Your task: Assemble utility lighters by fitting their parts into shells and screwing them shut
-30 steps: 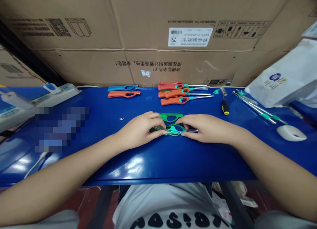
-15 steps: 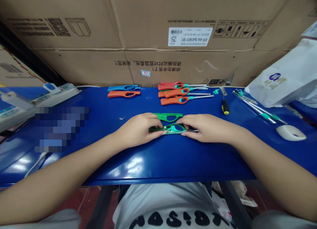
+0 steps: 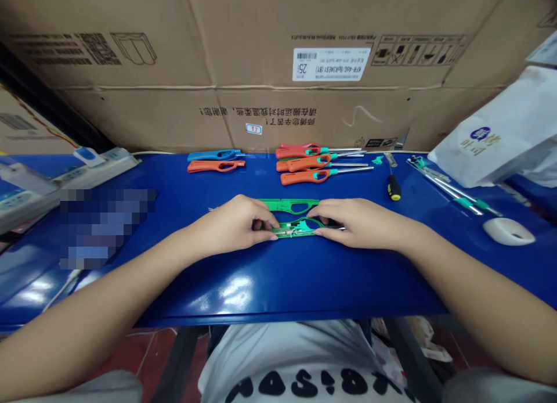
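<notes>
An opened green lighter body (image 3: 300,227) lies low over the blue table, its inner parts and thin wires showing. My left hand (image 3: 237,227) grips its left end between thumb and fingers. Around its right end, near the metal tube, my right hand (image 3: 354,223) is closed; part of the tube is hidden by the fingers. Just behind lies the matching green half shell (image 3: 285,205), whose right tip is close to my right fingers.
Assembled long-nosed lighters (image 3: 304,164) lie at the back, beside blue (image 3: 213,155) and orange (image 3: 213,166) shells. A screwdriver (image 3: 394,188), metal tubes (image 3: 452,188), a white mouse-shaped object (image 3: 508,231) and a white bag (image 3: 491,130) are rightward. A power strip (image 3: 100,168) stands left.
My left hand has slid leftward along the green lighter body, uncovering more of its inside. My right hand keeps its hold at the other end.
</notes>
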Demonstrator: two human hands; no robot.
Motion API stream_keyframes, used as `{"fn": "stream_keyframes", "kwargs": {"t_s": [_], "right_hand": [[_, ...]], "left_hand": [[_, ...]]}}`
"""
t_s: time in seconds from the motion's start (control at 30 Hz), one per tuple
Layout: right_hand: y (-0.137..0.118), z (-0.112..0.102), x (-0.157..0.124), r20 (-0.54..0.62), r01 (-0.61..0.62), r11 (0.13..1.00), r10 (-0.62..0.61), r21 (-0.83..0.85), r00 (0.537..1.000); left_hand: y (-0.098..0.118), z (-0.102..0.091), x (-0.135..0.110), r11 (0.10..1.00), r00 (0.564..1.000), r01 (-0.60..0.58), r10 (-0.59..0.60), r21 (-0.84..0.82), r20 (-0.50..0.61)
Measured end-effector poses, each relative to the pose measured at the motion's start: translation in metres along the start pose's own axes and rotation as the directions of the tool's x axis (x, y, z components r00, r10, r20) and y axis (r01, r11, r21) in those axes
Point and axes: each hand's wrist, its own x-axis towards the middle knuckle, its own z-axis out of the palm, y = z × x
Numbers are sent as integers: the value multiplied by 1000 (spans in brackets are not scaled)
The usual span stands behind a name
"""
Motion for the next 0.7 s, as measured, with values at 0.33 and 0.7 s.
{"fn": "stream_keyframes", "kwargs": {"t_s": [0.33, 0.7], "right_hand": [[-1, 11, 5, -56, -38, 995, 43, 91, 997], [-2, 11, 4, -47, 15, 996, -11, 90, 999]], "left_hand": [[-8, 2, 0, 969, 987, 161, -160, -190, 20], [-6, -1, 3, 977, 992, 125, -120, -174, 40]]}}
